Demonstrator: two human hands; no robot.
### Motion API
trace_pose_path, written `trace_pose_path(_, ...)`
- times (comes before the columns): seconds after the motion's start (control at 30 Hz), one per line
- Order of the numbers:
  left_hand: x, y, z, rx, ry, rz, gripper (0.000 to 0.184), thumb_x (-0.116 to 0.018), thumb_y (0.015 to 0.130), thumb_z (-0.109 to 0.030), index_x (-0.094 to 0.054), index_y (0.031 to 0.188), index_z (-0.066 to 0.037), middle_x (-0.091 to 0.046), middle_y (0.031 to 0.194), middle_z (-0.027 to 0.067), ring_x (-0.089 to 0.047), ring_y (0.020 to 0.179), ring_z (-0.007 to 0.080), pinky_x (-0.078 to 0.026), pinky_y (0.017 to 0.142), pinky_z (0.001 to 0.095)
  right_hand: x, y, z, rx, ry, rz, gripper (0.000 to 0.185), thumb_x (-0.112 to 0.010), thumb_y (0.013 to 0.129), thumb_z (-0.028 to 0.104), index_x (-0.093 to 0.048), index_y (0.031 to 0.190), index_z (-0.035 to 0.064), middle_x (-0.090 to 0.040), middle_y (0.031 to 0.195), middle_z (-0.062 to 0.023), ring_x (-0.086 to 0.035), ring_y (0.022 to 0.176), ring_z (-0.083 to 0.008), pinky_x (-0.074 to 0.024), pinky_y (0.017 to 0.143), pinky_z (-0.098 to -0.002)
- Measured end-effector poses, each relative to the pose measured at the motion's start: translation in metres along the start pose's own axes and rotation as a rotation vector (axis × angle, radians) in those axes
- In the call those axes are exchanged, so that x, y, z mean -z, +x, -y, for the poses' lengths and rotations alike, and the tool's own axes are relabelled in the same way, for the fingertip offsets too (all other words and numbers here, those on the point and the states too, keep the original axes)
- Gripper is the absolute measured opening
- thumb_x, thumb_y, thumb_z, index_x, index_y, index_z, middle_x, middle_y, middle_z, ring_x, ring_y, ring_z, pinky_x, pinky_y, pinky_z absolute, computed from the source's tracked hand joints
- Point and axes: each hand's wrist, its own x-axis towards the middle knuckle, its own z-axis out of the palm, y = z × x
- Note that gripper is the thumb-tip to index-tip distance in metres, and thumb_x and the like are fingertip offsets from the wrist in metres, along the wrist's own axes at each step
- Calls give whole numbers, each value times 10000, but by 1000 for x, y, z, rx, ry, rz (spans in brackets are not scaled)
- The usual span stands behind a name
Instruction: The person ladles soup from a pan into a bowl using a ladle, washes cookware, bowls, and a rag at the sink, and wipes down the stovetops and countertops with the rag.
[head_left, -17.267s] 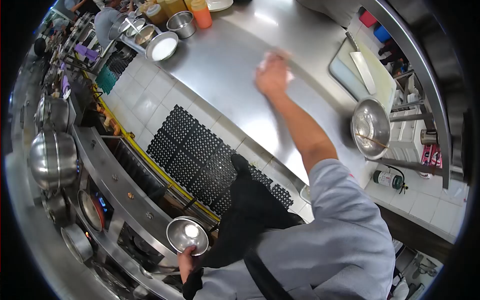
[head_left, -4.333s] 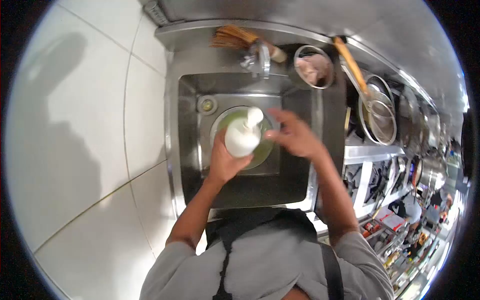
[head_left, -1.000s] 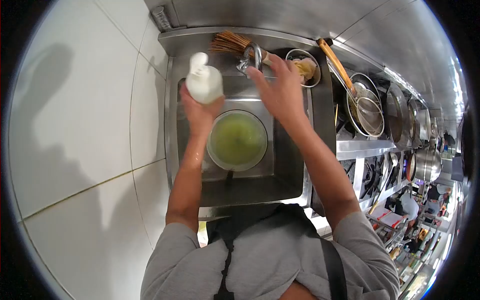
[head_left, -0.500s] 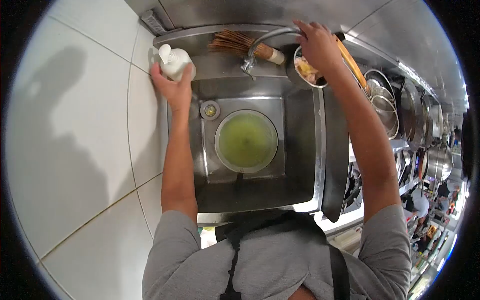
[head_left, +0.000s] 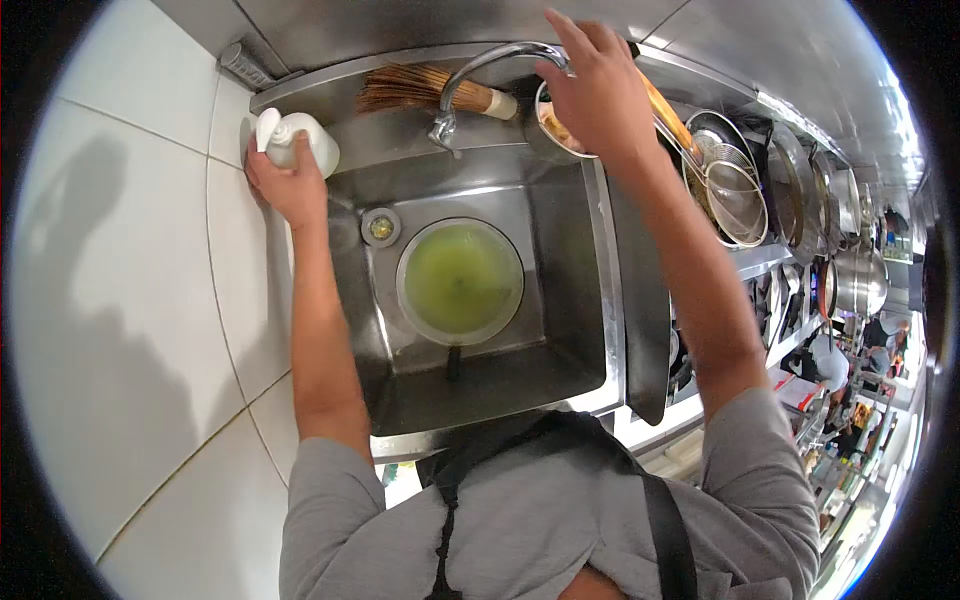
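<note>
My left hand point(head_left: 288, 178) is wrapped round the white pump bottle point(head_left: 318, 148) in the sink's back left corner, its fingers close to the pump head. My right hand point(head_left: 603, 100) is raised at the back right, slightly blurred, fingers apart with nothing seen in them. It hovers by the base end of the curved metal faucet point(head_left: 497, 52) and partly covers a pot point(head_left: 541, 112) with food scraps inside. I cannot tell whether it touches the faucet. In the sink point(head_left: 552, 372) sits a round pan of greenish liquid point(head_left: 460, 280), its dark handle towards me.
A stick brush point(head_left: 430, 92) lies behind the sink under the faucet. The drain point(head_left: 381, 228) is left of the pan. Wire strainers point(head_left: 735, 190) and hanging pans stand at the right, beyond a dark panel point(head_left: 648, 340). White tiles point(head_left: 130, 260) wall the left side.
The view has shifted, so the sink appears further left. My left hand has closed in round the bottle near its pump. My right hand has moved slightly, with its fingers more spread.
</note>
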Motion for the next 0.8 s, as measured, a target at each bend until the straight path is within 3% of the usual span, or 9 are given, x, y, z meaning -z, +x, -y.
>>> trace_pose_path(0.07, 0, -29, -14, 17, 92, -135, 653, -786, 875, -287, -462, 1335, 46, -509, 1339, 246, -455, 1278, 349, -356, 1089, 478, 21, -30, 25, -157, 144, 50, 453, -698, 892, 258, -625, 1315, 112, -622, 1228, -188, -603, 1142, -401, -508, 964, -478)
trace_pose_path(0.13, -13, -78, -20, 273, -228, -162, 521, -749, 915, -286, -521, 1261, 30, -573, 1267, 189, -527, 1209, 288, -430, 1025, 426, -2, -79, 24, -149, 234, 116, 451, -707, 882, 290, -636, 1280, 90, -625, 1191, -211, -623, 1084, -415, -528, 926, -472)
trace_pose_path(0.2, -32, -124, -40, 566, -331, 193, 439, -687, 960, -346, -571, 1174, 19, -614, 1190, 161, -613, 1109, 271, -481, 945, 411, -25, -133, 35, -233, 263, 431, 434, -709, 876, 294, -650, 1242, 67, -632, 1155, -228, -635, 1056, -415, -534, 908, -483)
trace_pose_path(0.27, -65, -153, -56, 799, -603, 644, 408, -606, 1004, -369, -595, 1174, 1, -683, 1070, 132, -689, 951, 227, -517, 855, 391, -43, -181, 46, -108, 280, 772, 406, -678, 880, 291, -653, 1209, 55, -644, 1128, -235, -642, 1042, -410, -535, 907, -491)
trace_pose_path(0.33, -85, -142, -98, 1194, -832, 765, 327, -526, 1035, -331, -615, 1071, -18, -682, 926, 109, -673, 832, 212, -541, 772, 404, -47, -214, 54, -14, 287, 1087, 404, -645, 893, 280, -636, 1228, 55, -645, 1137, -237, -638, 1066, -417, -532, 919, -502)
trace_pose_path(0.53, -127, -80, -56, 2007, -1606, 505, 126, -512, 976, -81, -605, 900, -44, -635, 720, 59, -643, 677, 183, -533, 675, 351, -2, -248, 55, -183, 416, 1015, 396, -625, 894, 274, -657, 1221, 53, -664, 1120, -232, -633, 1112, -404, -524, 946, -505)
trace_pose_path(0.63, -109, -67, -57, 1999, -1833, 432, 270, -473, 1051, -255, -616, 946, -52, -645, 762, 48, -640, 702, 178, -527, 707, 351, 13, -246, 38, -238, 361, 1108, 459, -682, 890, 296, -630, 1292, 80, -650, 1208, -203, -603, 1179, -372, -507, 977, -462)
trace_pose_path(0.73, -95, -91, -94, 1794, -1705, 197, 357, -441, 1068, -360, -619, 1007, -57, -662, 895, 46, -643, 848, 184, -513, 808, 378, 18, -241, 15, -273, 319, 1015, 435, -693, 888, 282, -648, 1266, 71, -660, 1187, -207, -609, 1160, -384, -505, 976, -457)
trace_pose_path(0.8, -89, -110, -95, 1721, -1546, 317, 371, -458, 1058, -378, -623, 1021, -48, -664, 960, 54, -633, 927, 209, -499, 853, 404, 20, -227, 0, -299, 321, 846, 433, -664, 895, 281, -650, 1260, 48, -673, 1145, -233, -633, 1098, -401, -517, 950, -473)
